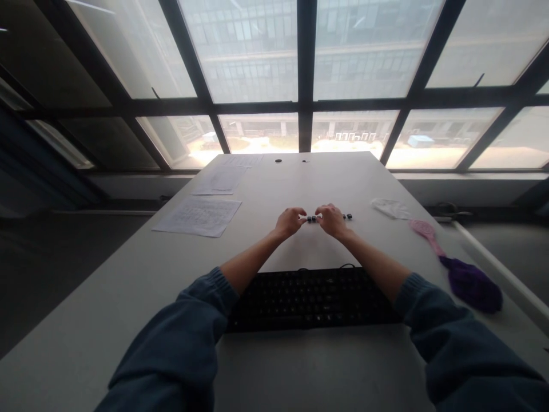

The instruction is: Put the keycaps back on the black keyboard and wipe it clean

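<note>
Left hand (291,221) and right hand (330,220) seem to be aligning small black pieces (314,219), far of the keyboard (309,298); each grip's closure I cannot tell; gentle nudging suits next.

Daylight glares through the windows (355,57); the table (326,366) lies dim nearby; outer edges stretch and blur.

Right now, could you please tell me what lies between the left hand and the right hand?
In the head view, at least two small black pieces sit side by side between the left hand and right hand.
</note>
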`<state>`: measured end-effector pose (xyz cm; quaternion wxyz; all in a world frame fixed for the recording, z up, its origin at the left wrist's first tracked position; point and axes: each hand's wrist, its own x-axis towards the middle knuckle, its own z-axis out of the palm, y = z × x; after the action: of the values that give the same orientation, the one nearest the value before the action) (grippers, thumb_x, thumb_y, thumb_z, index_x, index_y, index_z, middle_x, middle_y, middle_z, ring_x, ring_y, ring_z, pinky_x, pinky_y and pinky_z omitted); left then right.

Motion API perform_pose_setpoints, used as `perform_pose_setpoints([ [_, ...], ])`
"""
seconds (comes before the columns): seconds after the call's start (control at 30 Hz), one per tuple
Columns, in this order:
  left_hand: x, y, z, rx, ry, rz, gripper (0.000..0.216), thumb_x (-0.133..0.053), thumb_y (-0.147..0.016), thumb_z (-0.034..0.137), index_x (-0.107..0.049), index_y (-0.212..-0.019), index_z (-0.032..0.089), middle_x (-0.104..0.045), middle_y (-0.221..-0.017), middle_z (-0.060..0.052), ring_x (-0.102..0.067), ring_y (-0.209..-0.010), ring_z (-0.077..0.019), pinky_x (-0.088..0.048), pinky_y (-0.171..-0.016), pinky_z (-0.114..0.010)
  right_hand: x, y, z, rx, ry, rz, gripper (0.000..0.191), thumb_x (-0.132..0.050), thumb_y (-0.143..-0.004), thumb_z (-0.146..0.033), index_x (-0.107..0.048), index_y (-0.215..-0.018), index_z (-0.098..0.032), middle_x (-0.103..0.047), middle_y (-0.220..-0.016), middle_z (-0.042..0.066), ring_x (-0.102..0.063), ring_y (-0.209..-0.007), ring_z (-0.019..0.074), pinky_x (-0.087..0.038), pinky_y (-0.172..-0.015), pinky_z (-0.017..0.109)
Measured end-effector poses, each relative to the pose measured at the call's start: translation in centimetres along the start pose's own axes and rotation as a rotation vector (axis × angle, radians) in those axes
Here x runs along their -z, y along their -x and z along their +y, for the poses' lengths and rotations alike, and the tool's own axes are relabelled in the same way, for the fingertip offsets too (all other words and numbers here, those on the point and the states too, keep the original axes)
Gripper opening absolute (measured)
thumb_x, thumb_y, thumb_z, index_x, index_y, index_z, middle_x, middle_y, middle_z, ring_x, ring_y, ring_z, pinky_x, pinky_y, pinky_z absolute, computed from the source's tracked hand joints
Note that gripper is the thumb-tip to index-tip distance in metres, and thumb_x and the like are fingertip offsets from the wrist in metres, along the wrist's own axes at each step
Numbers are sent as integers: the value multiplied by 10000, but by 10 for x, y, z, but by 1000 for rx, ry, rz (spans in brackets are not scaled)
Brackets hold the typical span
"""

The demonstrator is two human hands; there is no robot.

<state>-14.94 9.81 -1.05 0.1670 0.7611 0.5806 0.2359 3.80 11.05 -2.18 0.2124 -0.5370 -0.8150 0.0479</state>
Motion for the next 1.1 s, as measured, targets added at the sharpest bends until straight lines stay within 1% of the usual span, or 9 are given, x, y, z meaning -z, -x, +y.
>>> perform_pose_setpoints([
  [0.13, -21, -19, -3, 8, -17, -22, 180, -718, -824, 234, -803, -981, 213, -778, -886, -88, -716, -865, -239, -542, -860, -340, -13, -10, 3, 26, 21, -45, 132, -639, -898, -168, -770, -916, -184, -747, -1047, 135, -575, -1089, 285, -380, -940, 404],
  [0.23, -29, -25, -3, 14, -22, -36, 152, -706, -819, 213, -813, -924, 232, -782, -903, -79, -711, -886, -238, -534, -880, -336, -17, -14, 4, 45, 21, -67, 194, -589, -903, -126, -772, -862, -175, -754, -1006, 142, -580, -1070, 282, -344, -948, 420],
  [0.4, -17, -20, -2, 24, 14, -46, 137, -704, -805, 215, -816, -882, 232, -786, -885, -62, -711, -874, -222, -541, -848, -307, -9, -11, -2, 71, -10, -63, 216, -576, -892, -96, -766, -823, -172, -753, -970, 134, -592, -1059, 278, -322, -967, 435],
  [0.5, 3, 2, -1, 4, 70, -57, 134, -706, -805, 231, -815, -881, 215, -784, -838, -50, -716, -820, -203, -550, -790, -285, 4, 5, -12, 88, -47, -35, 156, -616, -897, -146, -764, -867, -185, -750, -994, 113, -606, -1056, 267, -361, -957, 406],
  [0.6, 23, 41, 3, -23, 142, -80, 141, -705, -812, 249, -807, -896, 200, -785, -836, -34, -719, -789, -180, -552, -749, -261, 16, 33, -21, 89, -183, -35, 92, -670, -877, -198, -761, -895, -198, -756, -971, 74, -652, -954, 223, -443, -869, 337],
  [0.73, 38, 98, 13, -1, 329, -186, 144, -727, -795, 275, -799, -879, 183, -787, -830, -37, -727, -805, -185, -552, -736, -259, 25, 76, -34, 56, -559, -156, 66, -712, -834, -239, -764, -842, -200, -764, -838, 36, -686, -814, 190, -504, -770, 301],
  [0.83, 39, 129, 22, 26, 385, -266, 157, -723, -792, 282, -800, -887, 185, -789, -851, -39, -728, -830, -192, -545, -748, -268, 26, 102, -42, 58, -669, -250, 87, -712, -824, -260, -770, -829, -195, -768, -813, 29, -689, -786, 184, -522, -763, 301],
  [0.93, 37, 146, 26, 50, 394, -270, 165, -698, -791, 258, -803, -896, 185, -791, -888, -42, -727, -873, -199, -542, -804, -282, 23, 118, -47, 43, -701, -303, 82, -699, -808, -220, -774, -824, -192, -770, -816, 28, -694, -795, 182, -528, -773, 300],
  [1.1, 30, 152, 24, 76, 414, -292, 204, -679, -784, 269, -800, -903, 156, -790, -896, -63, -726, -868, -210, -548, -816, -297, 19, 128, -45, 9, -722, -337, 107, -668, -799, -188, -771, -826, -179, -765, -812, 31, -699, -783, 180, -534, -743, 286],
])
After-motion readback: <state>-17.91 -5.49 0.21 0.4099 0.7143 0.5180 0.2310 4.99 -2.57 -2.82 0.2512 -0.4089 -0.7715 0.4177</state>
